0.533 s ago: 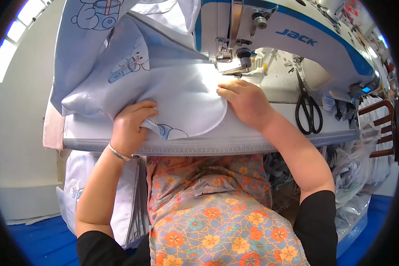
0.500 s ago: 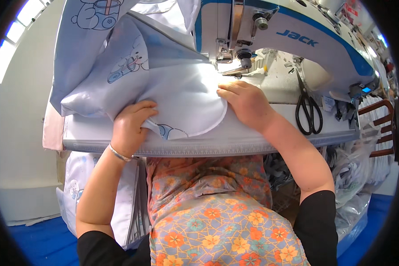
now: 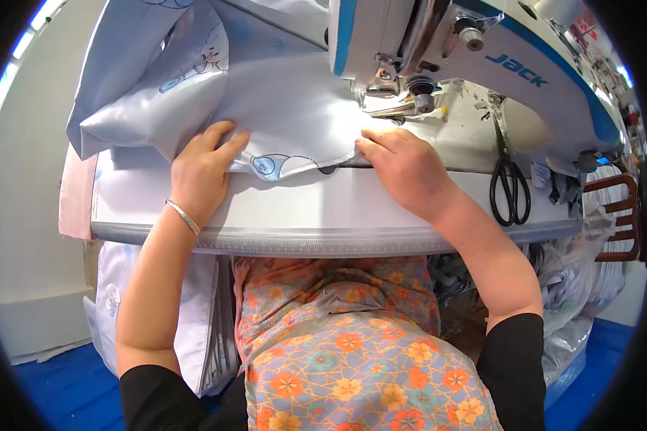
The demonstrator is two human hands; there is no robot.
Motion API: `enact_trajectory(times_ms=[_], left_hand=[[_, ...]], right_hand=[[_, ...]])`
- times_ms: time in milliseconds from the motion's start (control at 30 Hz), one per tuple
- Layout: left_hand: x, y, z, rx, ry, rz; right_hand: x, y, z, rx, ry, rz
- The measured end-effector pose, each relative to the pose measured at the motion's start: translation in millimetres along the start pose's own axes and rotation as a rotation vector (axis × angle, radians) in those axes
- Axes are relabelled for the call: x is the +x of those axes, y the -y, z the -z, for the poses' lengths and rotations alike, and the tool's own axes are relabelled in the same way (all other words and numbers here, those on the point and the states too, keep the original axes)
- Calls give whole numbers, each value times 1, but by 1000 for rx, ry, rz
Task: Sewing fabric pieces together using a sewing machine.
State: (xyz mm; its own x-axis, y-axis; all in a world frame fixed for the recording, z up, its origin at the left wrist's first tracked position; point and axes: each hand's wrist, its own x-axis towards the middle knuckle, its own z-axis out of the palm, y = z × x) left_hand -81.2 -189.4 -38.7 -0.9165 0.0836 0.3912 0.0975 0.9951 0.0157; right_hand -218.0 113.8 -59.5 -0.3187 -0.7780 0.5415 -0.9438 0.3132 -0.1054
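A pale blue fabric piece (image 3: 287, 100) with cartoon animal prints lies across the sewing machine table, its right edge running in beside the presser foot area of a white and blue sewing machine (image 3: 381, 36). My left hand (image 3: 201, 161) pinches the fabric's near edge between thumb and fingers. At the right edge, close to the needle, my right hand (image 3: 402, 158) has its thumb and fingers closed on the cloth. Bright lamp glare washes out the fabric by those fingertips. Folds of the cloth rise in a heap at the far left.
Black-handled scissors (image 3: 509, 187) lie right of my right hand. A ruler strip (image 3: 302, 243) runs along the table's front edge. Printed fabric pieces (image 3: 158, 309) hang below at left; clear plastic bags (image 3: 571, 287) and a brown chair (image 3: 618, 215) stand at right.
The fabric has shifted away from me toward the machine, and its near edge now lies farther from the table's front. My left hand has moved slightly away with it; my right stays near the needle.
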Motion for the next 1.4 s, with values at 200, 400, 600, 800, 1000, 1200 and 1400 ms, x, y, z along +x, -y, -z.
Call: enact_trajectory(times_ms=[200, 400, 600, 800, 1000, 1200, 1400], left_hand=[[-15, -29, 18, 77, 135, -6], [-43, -74, 35, 67, 186, -109], [-48, -113, 43, 89, 248, -232], [-11, -169, 20, -114, 192, -298], [19, -146, 44, -515, 119, -305], [157, 23, 68, 433, -591, -113], [194, 194, 37, 110, -274, 406]], right_hand=[[7, 10, -4, -4, 35, -77], [7, 9, -3, 22, 27, -83], [6, 10, -3, 17, 32, -97], [2, 0, -1, 77, 55, -88], [-10, 27, 18, 124, 167, -142], [-29, 96, 21, 322, 46, -101], [-26, 90, 10, 552, -26, -187]])
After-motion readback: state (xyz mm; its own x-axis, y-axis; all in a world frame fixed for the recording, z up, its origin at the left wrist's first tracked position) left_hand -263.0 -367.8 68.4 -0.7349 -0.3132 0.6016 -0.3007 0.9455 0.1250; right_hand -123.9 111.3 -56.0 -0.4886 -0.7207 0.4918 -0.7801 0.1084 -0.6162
